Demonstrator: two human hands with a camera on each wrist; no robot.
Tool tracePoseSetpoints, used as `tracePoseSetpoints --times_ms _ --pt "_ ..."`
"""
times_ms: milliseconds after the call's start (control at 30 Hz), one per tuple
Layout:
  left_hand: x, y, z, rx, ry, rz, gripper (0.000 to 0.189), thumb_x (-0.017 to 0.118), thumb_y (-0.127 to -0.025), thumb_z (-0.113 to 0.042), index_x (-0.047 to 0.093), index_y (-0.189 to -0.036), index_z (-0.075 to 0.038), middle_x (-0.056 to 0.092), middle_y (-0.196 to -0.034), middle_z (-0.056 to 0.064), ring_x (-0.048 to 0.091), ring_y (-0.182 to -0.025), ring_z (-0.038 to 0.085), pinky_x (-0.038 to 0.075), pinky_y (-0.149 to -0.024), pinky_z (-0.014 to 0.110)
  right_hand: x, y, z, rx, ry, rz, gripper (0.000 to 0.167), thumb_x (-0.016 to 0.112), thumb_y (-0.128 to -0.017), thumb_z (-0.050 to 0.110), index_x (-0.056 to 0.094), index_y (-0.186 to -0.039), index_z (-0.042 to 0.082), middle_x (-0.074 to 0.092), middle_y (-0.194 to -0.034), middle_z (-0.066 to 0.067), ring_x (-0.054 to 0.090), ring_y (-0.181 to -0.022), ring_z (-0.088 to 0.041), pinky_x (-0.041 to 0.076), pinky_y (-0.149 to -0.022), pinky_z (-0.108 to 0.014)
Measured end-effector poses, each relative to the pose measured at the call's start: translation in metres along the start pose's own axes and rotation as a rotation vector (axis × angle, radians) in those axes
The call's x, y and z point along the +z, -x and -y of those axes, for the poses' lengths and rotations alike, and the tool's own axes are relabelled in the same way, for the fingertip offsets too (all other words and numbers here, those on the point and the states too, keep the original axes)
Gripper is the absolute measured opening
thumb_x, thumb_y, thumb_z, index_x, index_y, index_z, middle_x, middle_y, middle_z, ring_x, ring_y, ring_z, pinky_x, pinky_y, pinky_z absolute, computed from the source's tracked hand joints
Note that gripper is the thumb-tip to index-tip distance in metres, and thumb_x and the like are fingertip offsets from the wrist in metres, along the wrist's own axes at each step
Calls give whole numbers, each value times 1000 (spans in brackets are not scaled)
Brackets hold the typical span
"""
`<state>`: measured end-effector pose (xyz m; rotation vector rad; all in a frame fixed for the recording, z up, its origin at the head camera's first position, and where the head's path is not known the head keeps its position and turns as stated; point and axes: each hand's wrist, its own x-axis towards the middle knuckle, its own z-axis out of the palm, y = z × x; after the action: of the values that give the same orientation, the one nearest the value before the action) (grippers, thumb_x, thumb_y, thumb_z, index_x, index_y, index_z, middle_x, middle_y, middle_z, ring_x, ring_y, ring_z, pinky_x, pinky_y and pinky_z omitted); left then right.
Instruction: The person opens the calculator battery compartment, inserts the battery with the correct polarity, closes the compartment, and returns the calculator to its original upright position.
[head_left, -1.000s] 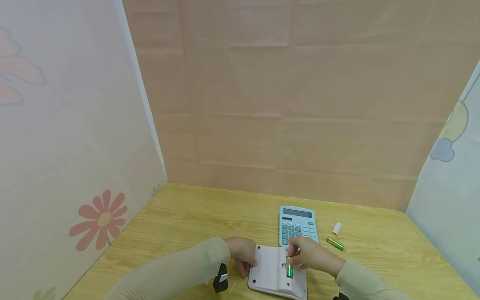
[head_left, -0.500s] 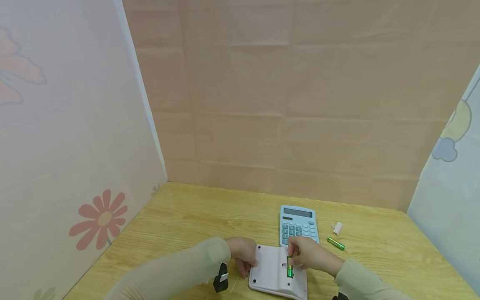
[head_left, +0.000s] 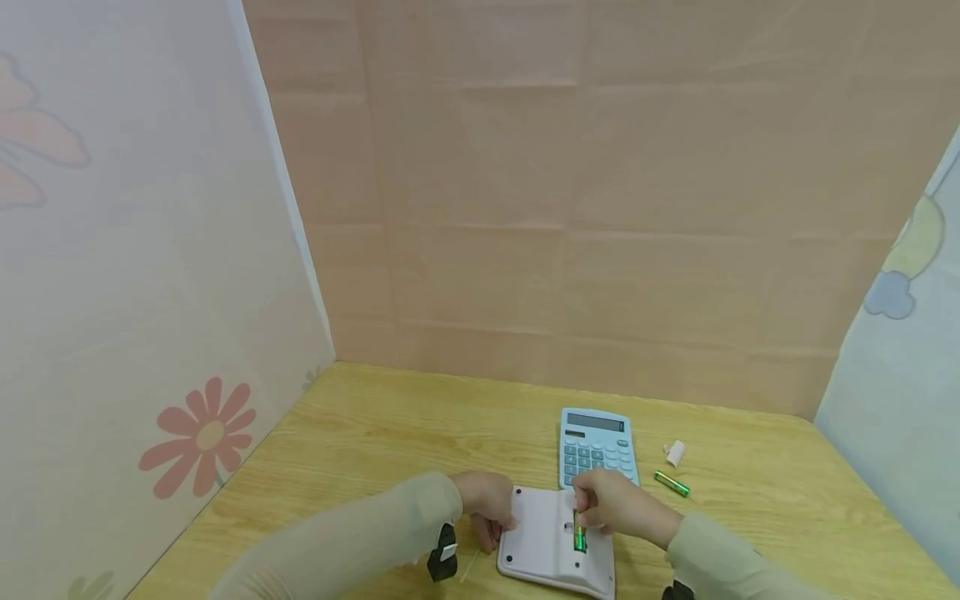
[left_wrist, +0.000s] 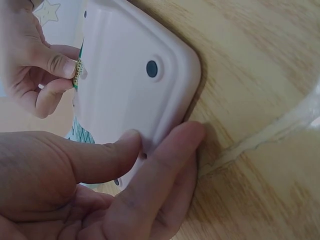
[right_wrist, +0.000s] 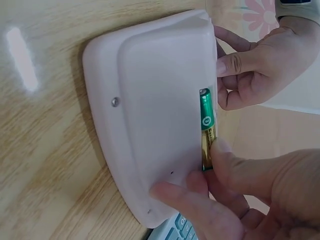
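A pale pink calculator [head_left: 534,533] lies face down on the wooden table, its battery slot uncovered. In that slot sits a green and gold battery [right_wrist: 206,112], lengthwise. My right hand [head_left: 622,507] pinches the battery near its gold end, thumb on it, while a finger rests on the casing in the right wrist view. On the opposite side, my left hand [head_left: 489,503] grips the calculator's edge, its thumb on the back and fingers along the side. The left wrist view shows the thumb [left_wrist: 107,160] close to a corner with a dark rubber foot [left_wrist: 152,68].
Behind the pink calculator a light blue calculator [head_left: 596,446] lies face up, partly covered by my right hand. To its right are a second green battery [head_left: 672,483] and a small pale pink battery cover [head_left: 676,453]. Fabric-like walls [head_left: 570,208] stand around the table.
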<state>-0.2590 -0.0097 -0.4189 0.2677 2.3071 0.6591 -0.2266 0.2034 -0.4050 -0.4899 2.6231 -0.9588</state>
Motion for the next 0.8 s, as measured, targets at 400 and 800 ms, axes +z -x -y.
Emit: tracePoseSetpoints --times_ms 400,800 --pt "0 0 -2 9 0 19 21 62 -95 -9 55 -78 2 65 -67 18 69 -61 29 61 -64 34 -1 0 -1 -20 12 8 26 73 -78 -8 51 -69 4 51 -66 -3 53 -65 -17 56 -51 -32" --pt "0 3 -3 11 -32 -6 23 63 -94 -10 54 -76 2 65 -65 17 72 -81 36 61 -67 33 0 -4 0 -14 28 16 27 74 -79 -6 51 -68 4 49 -64 -2 52 -64 -15 55 -49 -30"
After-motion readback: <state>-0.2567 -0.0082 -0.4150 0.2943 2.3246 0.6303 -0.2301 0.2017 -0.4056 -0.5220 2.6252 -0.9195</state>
